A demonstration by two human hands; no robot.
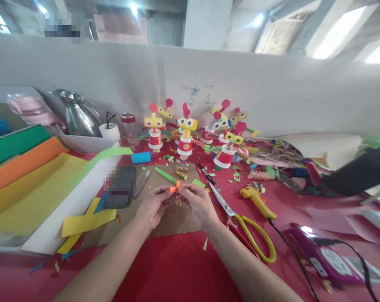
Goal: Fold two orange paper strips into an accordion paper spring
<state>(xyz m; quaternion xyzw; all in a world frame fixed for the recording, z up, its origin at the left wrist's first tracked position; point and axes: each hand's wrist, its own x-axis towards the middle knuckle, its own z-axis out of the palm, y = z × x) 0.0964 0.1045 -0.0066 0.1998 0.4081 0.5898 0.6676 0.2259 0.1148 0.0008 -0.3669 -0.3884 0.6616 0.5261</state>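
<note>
Between my fingertips is a small folded orange paper strip [174, 189], held above a brown cardboard sheet [177, 222]. My left hand [155, 204] pinches its left end, and my right hand [198, 202] pinches it from the right. The underside of the strip is hidden by my fingers. Just beyond my hands lie a thin green paper strip [165, 175] and two coiled paper springs [181, 173]. Scissors with yellow handles [229, 209] lie open beside my right hand. A grey marker [142, 184] rests left of my left hand.
Several paper-cup figures [185, 147] stand at the back. To the right are a yellow glue gun [257, 201] with a black cord and a purple device [326, 253]. At left, a white box [64, 201] holds coloured paper beside a dark phone-like object [120, 186]. A steel jug [78, 113] stands behind.
</note>
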